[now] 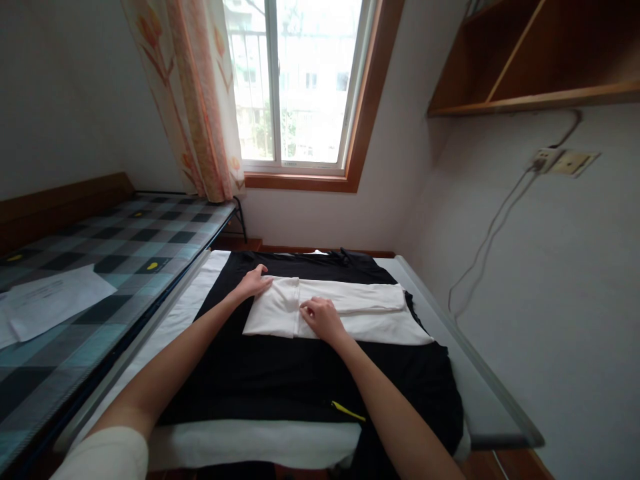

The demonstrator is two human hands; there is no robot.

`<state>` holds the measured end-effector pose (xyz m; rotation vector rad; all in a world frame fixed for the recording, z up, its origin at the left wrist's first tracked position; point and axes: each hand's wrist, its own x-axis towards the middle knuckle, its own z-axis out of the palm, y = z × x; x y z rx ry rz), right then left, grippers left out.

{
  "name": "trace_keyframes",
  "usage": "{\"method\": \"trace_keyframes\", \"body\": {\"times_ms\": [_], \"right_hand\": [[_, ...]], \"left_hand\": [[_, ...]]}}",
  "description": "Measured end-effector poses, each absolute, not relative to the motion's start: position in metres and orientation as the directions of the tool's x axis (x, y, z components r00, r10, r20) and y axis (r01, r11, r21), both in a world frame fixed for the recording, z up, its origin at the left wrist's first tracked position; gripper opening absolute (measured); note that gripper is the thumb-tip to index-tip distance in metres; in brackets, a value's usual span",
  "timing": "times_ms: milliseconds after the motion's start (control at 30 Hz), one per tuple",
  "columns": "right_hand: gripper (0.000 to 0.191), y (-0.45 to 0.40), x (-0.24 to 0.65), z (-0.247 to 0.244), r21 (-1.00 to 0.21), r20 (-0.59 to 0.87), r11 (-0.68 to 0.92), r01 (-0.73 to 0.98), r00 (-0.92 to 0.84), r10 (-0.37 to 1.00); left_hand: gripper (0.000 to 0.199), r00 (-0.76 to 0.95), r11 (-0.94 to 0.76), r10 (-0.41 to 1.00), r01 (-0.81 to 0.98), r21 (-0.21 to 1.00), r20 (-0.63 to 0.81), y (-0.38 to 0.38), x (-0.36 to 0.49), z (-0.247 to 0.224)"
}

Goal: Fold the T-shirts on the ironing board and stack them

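A white garment (360, 323), folded into a long narrow shape with one end turned over, lies across a spread-out black garment (280, 377). My left hand (254, 283) rests on the far corner of its turned-over end, fingers out and thumb apart. At the edge of that fold, my right hand (321, 317) has its fingers curled together on the white cloth. The fingertips seem to pinch the fold edge. A thin yellow strip (349, 411) lies on the black garment, close to my right forearm.
Under the garments stands a table (500, 400) with a white cloth (170, 313). To the left is a bed with a checked mattress (170, 237) and paper sheets (60, 300). A wall shelf (540, 97) and a socket with a hanging cord (545, 160) are at right.
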<state>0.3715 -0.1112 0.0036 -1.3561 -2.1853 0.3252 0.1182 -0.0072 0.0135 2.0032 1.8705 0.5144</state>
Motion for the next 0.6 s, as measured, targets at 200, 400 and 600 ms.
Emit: {"method": "trace_keyframes", "body": {"times_ms": [200,400,600], "right_hand": [[0.021,-0.088,0.429,0.005,-0.409,0.327,0.114,0.906,0.028,0.945],[0.037,-0.082,0.460,-0.003,-0.330,0.253,-0.139,0.934,0.229,0.940],[0.056,-0.082,0.455,-0.006,-0.239,0.128,-0.197,0.951,0.232,0.964]], "left_hand": [[0.058,0.000,0.008,1.000,0.892,0.452,-0.018,-0.021,0.122,0.019],[0.038,0.203,-0.223,0.975,0.844,0.488,0.095,-0.041,0.130,0.015],[0.033,0.211,-0.287,0.956,0.823,0.490,0.205,-0.047,0.130,0.001]]}}
